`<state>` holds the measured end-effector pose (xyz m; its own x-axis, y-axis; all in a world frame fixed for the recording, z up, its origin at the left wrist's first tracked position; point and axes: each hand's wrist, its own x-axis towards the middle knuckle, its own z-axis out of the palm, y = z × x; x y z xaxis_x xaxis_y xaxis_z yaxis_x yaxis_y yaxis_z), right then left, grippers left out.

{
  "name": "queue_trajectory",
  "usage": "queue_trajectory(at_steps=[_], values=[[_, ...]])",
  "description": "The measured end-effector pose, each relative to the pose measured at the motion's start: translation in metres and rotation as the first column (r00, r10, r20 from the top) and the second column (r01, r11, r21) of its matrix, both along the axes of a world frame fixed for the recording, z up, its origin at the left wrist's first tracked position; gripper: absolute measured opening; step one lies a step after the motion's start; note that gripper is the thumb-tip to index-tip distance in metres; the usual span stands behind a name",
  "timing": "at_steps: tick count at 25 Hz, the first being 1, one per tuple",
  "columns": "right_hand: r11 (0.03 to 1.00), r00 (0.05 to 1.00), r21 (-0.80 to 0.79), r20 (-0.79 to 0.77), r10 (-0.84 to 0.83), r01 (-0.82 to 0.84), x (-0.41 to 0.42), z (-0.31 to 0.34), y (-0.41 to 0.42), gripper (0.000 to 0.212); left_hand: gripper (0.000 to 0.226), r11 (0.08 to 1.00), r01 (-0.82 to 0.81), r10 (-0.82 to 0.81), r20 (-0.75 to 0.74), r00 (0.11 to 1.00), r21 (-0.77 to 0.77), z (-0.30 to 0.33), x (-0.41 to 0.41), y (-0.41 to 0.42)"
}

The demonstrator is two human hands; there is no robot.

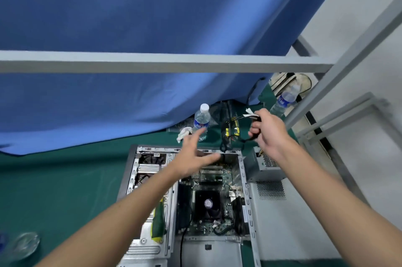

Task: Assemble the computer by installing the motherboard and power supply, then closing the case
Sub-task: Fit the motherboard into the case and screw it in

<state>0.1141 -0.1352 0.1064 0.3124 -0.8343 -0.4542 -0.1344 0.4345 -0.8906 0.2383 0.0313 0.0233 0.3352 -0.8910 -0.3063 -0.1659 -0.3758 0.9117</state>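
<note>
An open computer case (130, 171) lies on the green table with the motherboard (226, 208) and its black fan inside. The grey power supply (261, 167) sits outside the case, against its right wall. Its black cable bundle (228, 136) runs up behind the case. My right hand (269, 131) grips that cable above the table, a white connector sticking out past the fingers. My left hand (195, 155) hovers over the case's far edge, fingers spread and holding nothing.
Behind the case stand two water bottles (201, 122), (285, 101), with a crumpled white tissue (183, 132) near the left one. The grey side panel (289, 218) lies right of the case. A blue curtain and a grey metal bar (152, 62) hang over the table.
</note>
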Motion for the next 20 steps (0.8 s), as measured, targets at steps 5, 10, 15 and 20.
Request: queue_trajectory(at_steps=[5, 10, 15, 20], values=[[0.987, 0.96, 0.159, 0.28, -0.021, -0.025, -0.012, 0.046, 0.035, 0.027, 0.021, 0.974, -0.139, 0.13, -0.057, 0.99, -0.181, 0.033, -0.031, -0.018], [0.988, 0.979, 0.136, 0.198, 0.04, -0.068, -0.04, 0.055, 0.059, 0.027, 0.028, 0.896, -0.398, 0.255, -0.504, 0.825, -0.197, 0.061, -0.024, 0.002], [0.993, 0.993, 0.019, 0.02, 0.113, -0.113, -0.06, 0.027, 0.09, 0.024, 0.044, 0.876, -0.452, 0.13, -0.821, 0.557, -0.168, 0.082, -0.031, 0.045], [0.952, 0.953, -0.246, -0.283, 0.11, -0.183, -0.064, -0.006, 0.124, 0.028, 0.062, 0.849, -0.462, 0.008, -0.869, 0.495, -0.255, 0.086, -0.069, 0.069]])
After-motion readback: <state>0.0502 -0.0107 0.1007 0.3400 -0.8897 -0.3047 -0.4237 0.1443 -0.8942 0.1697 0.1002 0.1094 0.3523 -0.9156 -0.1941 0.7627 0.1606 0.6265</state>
